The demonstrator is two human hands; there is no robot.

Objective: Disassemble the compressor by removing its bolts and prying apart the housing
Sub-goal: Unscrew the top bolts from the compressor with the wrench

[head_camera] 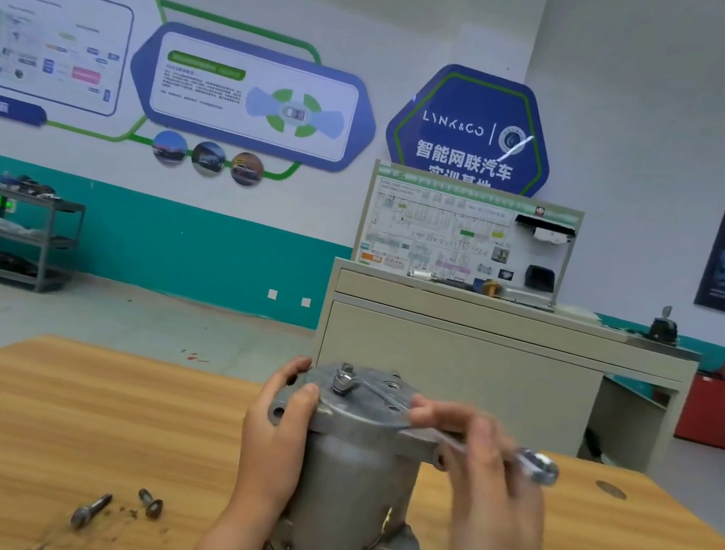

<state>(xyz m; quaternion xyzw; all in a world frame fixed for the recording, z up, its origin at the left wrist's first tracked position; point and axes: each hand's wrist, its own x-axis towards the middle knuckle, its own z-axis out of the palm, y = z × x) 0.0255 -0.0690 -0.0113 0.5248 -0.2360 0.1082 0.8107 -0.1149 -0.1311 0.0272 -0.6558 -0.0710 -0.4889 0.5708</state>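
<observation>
White-teal wall, beige cabinet, grey shelving

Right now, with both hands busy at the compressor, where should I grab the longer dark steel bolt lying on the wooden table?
Pinch the longer dark steel bolt across its mid-shank, coming straight down from above. It lies flat and diagonal on the wooden table, clear of the shorter bolt, so fingers likely fit on both long sides.
</observation>
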